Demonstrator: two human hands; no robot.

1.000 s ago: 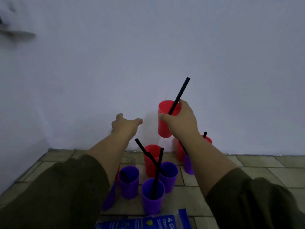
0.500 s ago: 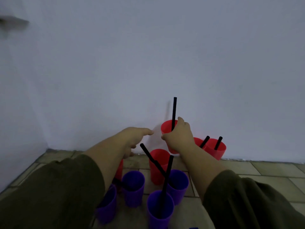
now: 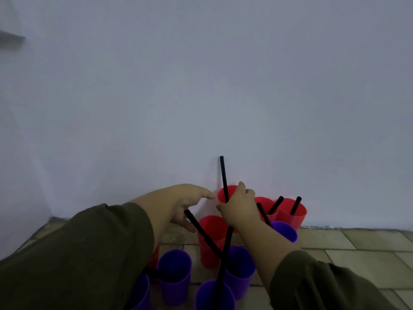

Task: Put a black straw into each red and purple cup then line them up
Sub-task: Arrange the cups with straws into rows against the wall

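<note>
Foreground: purple cups (image 3: 174, 274) stand nearest, in front of the held red cup (image 3: 222, 195). Right hand (image 3: 238, 209) grips that cup, fingers curled round its rim, with a black straw (image 3: 223, 175) near upright inside. Left hand (image 3: 183, 202) hovers just left of it, fingers loosely extended; two further red cups (image 3: 290, 213) stand just right of it.

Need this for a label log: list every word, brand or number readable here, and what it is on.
None readable: the held red cup, the purple cups, the black straws, the wall and the floor tiles all show plain surfaces without print.
</note>
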